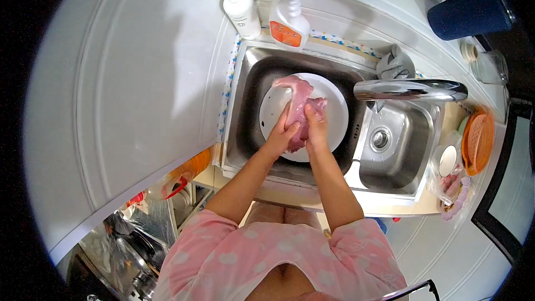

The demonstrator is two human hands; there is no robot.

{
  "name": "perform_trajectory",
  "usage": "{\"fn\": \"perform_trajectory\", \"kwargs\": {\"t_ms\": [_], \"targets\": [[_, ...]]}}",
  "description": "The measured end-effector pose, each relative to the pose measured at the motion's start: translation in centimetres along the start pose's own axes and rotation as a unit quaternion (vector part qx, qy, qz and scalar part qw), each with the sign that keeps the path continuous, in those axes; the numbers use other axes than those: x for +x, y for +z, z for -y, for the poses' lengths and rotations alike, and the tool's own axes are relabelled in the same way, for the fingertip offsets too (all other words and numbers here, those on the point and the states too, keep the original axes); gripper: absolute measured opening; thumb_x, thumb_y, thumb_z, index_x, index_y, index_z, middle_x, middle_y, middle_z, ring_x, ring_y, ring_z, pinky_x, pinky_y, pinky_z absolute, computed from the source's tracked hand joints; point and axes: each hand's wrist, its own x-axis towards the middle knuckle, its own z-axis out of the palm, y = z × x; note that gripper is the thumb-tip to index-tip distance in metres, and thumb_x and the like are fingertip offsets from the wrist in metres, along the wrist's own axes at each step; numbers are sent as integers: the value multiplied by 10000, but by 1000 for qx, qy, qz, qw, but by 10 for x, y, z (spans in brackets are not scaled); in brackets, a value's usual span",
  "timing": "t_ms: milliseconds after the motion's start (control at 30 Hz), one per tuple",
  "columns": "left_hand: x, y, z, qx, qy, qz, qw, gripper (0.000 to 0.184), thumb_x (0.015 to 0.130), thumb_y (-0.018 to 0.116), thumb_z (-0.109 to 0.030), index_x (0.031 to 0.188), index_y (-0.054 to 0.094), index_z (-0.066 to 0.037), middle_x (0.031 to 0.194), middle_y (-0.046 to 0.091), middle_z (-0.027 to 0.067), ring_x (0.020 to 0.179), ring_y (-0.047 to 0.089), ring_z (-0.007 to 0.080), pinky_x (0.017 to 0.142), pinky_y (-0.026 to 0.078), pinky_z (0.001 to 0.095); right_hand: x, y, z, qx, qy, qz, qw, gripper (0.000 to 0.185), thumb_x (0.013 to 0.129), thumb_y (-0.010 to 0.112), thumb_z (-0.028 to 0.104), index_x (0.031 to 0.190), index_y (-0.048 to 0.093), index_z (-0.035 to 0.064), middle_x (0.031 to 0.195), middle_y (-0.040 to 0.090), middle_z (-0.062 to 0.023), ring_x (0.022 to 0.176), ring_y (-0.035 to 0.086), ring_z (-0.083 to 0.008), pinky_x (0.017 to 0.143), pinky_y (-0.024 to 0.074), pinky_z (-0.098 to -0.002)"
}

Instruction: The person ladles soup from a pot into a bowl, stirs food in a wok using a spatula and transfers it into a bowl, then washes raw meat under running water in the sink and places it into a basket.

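Note:
Between my two hands is a piece of raw pink meat [300, 96], held over a white basin [337, 112] that sits in the larger sink bowl [245, 106]. My left hand [282, 134] grips the meat from the left side, its thumb across the front. On the right side, my right hand [316, 125] is closed on the meat with the thumb on top. One end of the meat flops up and to the left past my fingers. Parts of my fingers are hidden behind the meat.
A chrome faucet [411, 90] reaches over the divider beside the smaller sink bowl [398, 150]. Behind the sink stand a white bottle [243, 15] and a spray bottle [290, 19]. An orange basket [479, 142] and a plastic bag [448, 181] lie at the right.

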Motion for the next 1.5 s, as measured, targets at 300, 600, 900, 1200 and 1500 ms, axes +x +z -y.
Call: {"fn": "perform_trajectory", "kwargs": {"t_ms": [300, 600, 900, 1200, 1500], "targets": [[-10, -16, 17, 45, 30, 45, 998, 742, 777, 654, -56, 1404, 261, -104, 1308, 414, 112, 1120, 459, 193, 926, 399, 304, 11, -8, -7, 2, 37, -20, 999, 448, 924, 457, 403, 1206, 472, 54, 1114, 537, -71, 1001, 515, -180, 879, 425, -320], [-13, -37, 15, 35, -63, 12, 997, 525, 879, 571, -131, 1350, 348, -66, 1038, 587, 72, 931, 543, 137, 854, 430, 269, -2, -10, -9, 53, 140, 9, 989, 571, 903, 420, 507, 1255, 439, 57, 1212, 506, -90, 1084, 498, -221, 928, 406, -353], [-3, -33, 37, -85, -108, -78, 987, 462, 940, 465, -274, 1336, 352, -64, 1187, 523, 99, 1084, 502, 169, 922, 409, 310, -6, -5, -11, 99, 186, 50, 976, 567, 916, 392, 491, 1287, 405, 64, 1234, 501, -109, 1118, 491, -262, 954, 397, -391], [-9, -27, 18, -233, -219, 35, 947, 609, 841, 590, -409, 1295, 377, -63, 1193, 518, 106, 1082, 521, 241, 928, 427, 401, 10, -15, -37, -206, -23, 3, 978, 198, 909, 475, 126, 1083, 518, 42, 982, 593, -105, 873, 560, -229, 797, 443, -309], [0, -39, 42, -105, -161, -101, 976, 543, 733, 666, -103, 1225, 448, -30, 1062, 578, 120, 948, 585, 247, 816, 483, 371, 64, -64, -28, -498, -307, -20, 810, 130, 849, 544, 66, 940, 599, -11, 906, 615, -144, 835, 590, -251, 771, 460, -324]]}}
